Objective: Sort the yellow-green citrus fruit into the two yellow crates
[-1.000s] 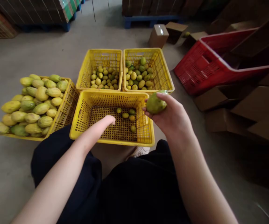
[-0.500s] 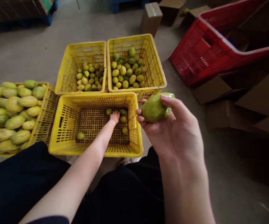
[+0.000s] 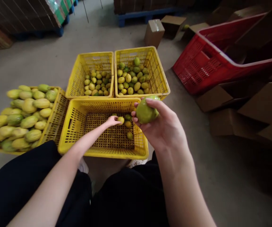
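Observation:
My left hand [image 3: 113,120] reaches into the front yellow crate [image 3: 103,155], its fingers closed on a small yellow-green fruit [image 3: 120,120]. Several similar fruits lie on the crate's right side, among them an orange-tinged one [image 3: 127,123] and a greenish one [image 3: 129,135]. Another is partly hidden behind my left fingers. Above the crate's right rim, my right hand [image 3: 165,126] is wrapped round a larger green fruit [image 3: 147,110] with a shiny, plastic-like skin or wrap.
Two yellow crates [image 3: 90,54] [image 3: 166,86] of small fruits adjoin the front crate's far side. At left, another crate [image 3: 55,110] is heaped with larger yellow-green fruits [image 3: 28,105]. A red crate [image 3: 192,69] and cardboard boxes [image 3: 223,123] stand at right; blue pallets [image 3: 147,15] lie behind.
My left hand has come up slightly and now holds a small fruit. The right hand still holds the green fruit, now further left in view. The camera has shifted, showing more floor beyond.

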Demonstrator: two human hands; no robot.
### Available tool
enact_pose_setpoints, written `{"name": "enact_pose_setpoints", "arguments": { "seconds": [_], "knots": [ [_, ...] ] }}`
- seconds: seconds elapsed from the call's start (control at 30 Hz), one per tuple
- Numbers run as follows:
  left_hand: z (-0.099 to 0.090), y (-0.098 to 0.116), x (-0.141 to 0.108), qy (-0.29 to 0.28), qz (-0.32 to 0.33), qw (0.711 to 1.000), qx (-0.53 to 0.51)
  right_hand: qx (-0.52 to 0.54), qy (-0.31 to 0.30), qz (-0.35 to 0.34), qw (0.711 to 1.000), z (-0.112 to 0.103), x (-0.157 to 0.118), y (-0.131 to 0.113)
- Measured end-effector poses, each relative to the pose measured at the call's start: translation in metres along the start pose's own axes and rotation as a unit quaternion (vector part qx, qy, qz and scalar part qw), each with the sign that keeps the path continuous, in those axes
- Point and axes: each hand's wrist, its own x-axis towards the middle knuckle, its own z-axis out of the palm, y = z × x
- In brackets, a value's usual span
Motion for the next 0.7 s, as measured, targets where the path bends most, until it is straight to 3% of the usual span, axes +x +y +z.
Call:
{"name": "enact_pose_setpoints", "arguments": {
  "seconds": [0.1,0.2,0.33,0.47,0.57,0.63,0.7],
  "knots": [
    [-0.032,0.019,-0.049,-0.015,-0.008,0.992,-0.122,0.001,-0.044,0.011,0.999,0.017,-0.001,0.006],
    [-0.065,0.050,-0.118,-0.065,0.028,0.951,-0.299,0.002,-0.091,0.027,0.995,0.037,-0.005,0.013],
    [-0.091,0.081,-0.190,0.002,0.068,0.918,-0.392,-0.018,-0.131,0.055,0.990,0.056,-0.007,0.033],
    [-0.100,0.086,-0.208,0.096,0.082,0.866,-0.484,-0.024,-0.149,0.093,0.984,0.063,0.002,0.060],
    [-0.100,0.085,-0.209,0.118,0.091,0.837,-0.526,-0.031,-0.097,0.090,0.991,0.061,0.006,0.077],
    [-0.098,0.086,-0.212,0.128,0.120,0.842,-0.510,-0.019,-0.047,0.070,0.996,0.058,0.005,0.083],
    [-0.094,0.088,-0.218,0.137,0.177,0.868,-0.443,-0.005,-0.016,0.038,0.999,0.057,0.003,0.086]
  ]
}}
